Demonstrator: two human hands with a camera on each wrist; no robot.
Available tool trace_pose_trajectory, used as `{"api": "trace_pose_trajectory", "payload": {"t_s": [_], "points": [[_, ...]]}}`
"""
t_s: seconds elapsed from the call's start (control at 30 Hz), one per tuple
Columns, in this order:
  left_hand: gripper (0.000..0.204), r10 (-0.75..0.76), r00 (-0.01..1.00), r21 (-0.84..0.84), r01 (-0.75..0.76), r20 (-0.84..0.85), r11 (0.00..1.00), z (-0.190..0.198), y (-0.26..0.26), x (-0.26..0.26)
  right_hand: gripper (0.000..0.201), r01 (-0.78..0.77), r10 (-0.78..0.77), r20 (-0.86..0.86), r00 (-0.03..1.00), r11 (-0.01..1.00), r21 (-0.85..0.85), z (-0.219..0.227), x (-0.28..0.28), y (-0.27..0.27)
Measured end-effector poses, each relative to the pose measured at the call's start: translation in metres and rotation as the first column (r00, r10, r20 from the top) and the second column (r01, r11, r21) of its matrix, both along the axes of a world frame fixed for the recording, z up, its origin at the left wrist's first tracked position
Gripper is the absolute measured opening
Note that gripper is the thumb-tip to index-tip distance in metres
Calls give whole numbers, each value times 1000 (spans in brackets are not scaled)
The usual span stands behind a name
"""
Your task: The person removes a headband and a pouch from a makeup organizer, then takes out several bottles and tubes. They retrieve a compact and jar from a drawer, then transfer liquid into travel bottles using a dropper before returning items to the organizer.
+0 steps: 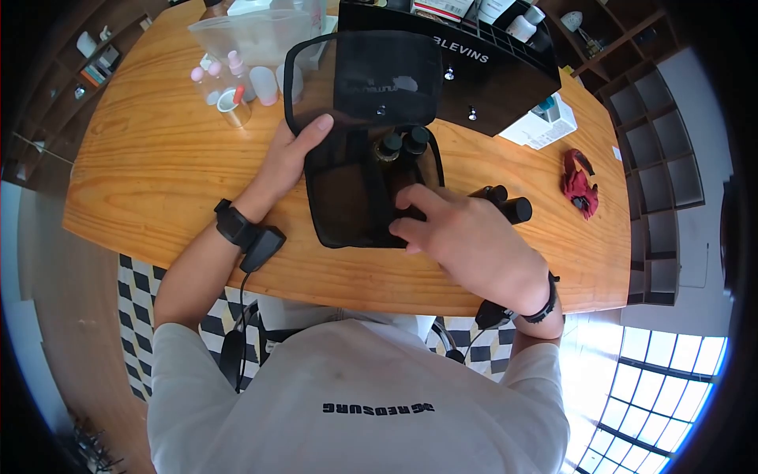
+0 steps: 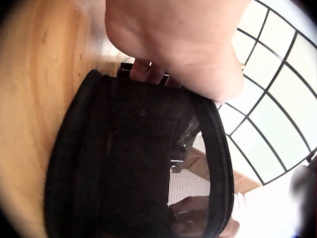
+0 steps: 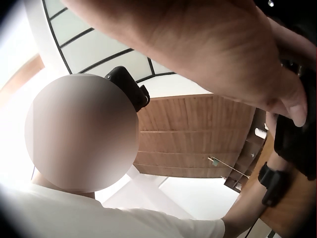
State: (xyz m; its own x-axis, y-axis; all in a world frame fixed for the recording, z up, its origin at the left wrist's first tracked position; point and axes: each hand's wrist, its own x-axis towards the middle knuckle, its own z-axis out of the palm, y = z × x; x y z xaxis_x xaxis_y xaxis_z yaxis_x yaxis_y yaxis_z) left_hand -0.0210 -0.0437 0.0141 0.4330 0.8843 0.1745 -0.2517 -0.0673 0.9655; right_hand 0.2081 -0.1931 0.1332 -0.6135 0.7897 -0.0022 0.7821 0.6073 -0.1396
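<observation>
A black mesh toiletry pouch [image 1: 339, 201] lies unzipped on the wooden table, its see-through lid [image 1: 387, 79] raised toward the back. My left hand [image 1: 288, 158] grips the pouch's left side near the lid hinge, thumb on top; its other fingers are partly hidden behind the pouch in the left wrist view. At the front right corner, my right hand [image 1: 478, 237] pinches the pouch's wall, with bent fingers reaching inside and the thumb at the edge. Two small black-capped bottles [image 1: 388, 148] stand inside at the back. Just beyond my right hand lie more black-capped bottles [image 1: 517, 211].
Behind the pouch stands a black drawer box [image 1: 505, 99] with lettering and cosmetics on top. A white carton [image 1: 543, 122] and a dark red cloth item [image 1: 580, 183] sit at right. Pink-topped bottles [image 1: 237, 65], a small cup [image 1: 234, 109] and a translucent bag [image 1: 253, 35] are back left.
</observation>
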Motion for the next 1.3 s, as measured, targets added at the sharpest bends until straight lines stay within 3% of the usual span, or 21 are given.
{"api": "trace_pose_trajectory", "payload": {"t_s": [0.17,0.23,0.33,0.47,0.53,0.67,0.77,0.8,0.83,0.87,0.93,0.97,1.03,1.07,1.1,1.17,1.2,1.23,1.3], "points": [[48,-116,993,-75,118,35,990,0,2,0,19,129,-132,-133,982,991,-32,11,8,17],[47,-89,993,-87,96,84,992,0,2,3,22,251,-216,-146,965,924,289,-1,7,31],[45,-57,997,-58,60,57,997,2,1,5,30,295,-280,-93,955,923,247,-15,7,40],[44,-39,999,-49,41,36,998,4,0,5,34,276,-239,-155,958,915,294,-18,1,43],[43,-46,999,-51,47,24,998,6,0,5,29,163,-144,-77,987,906,391,-23,-1,47],[43,-16,999,-26,17,31,1000,6,0,7,30,125,-128,-20,992,909,397,-30,2,53],[44,-42,999,-35,43,19,998,6,0,5,29,121,-99,-76,992,915,384,-13,6,53],[44,-35,999,-27,36,19,999,7,-1,6,28,151,-66,-216,974,901,406,-7,9,53],[44,-29,999,-19,29,19,999,8,-1,6,27,184,-27,-350,936,887,423,-2,12,52],[44,-28,999,-19,28,20,999,7,-1,6,27,183,-27,-349,937,887,423,3,15,50],[45,-23,1000,-12,23,6,1000,6,0,6,25,321,-112,-685,720,929,186,10,21,45],[45,-24,1000,-12,24,7,1000,6,0,6,25,321,-112,-684,721,928,186,11,23,45],[46,-28,999,-38,29,23,999,6,0,6,24,298,-16,-893,449,945,133,12,26,46],[46,-28,999,-38,29,23,999,6,0,6,25,303,26,-906,422,938,168,10,28,48],[46,-25,999,-37,26,27,999,6,0,6,25,303,26,-906,421,938,168,11,27,48],[47,-24,999,-37,25,30,999,5,0,7,25,399,-82,-691,718,862,312,14,27,46],[47,-10,999,-29,11,36,1000,4,0,7,24,341,-58,-490,870,790,510,12,26,49],[46,3,999,-21,-2,42,1000,3,0,7,24,344,-61,-492,869,788,510,11,25,52],[46,-5,999,-18,5,37,1000,2,2,7,24,110,27,-253,967,852,512,7,23,57]]}}
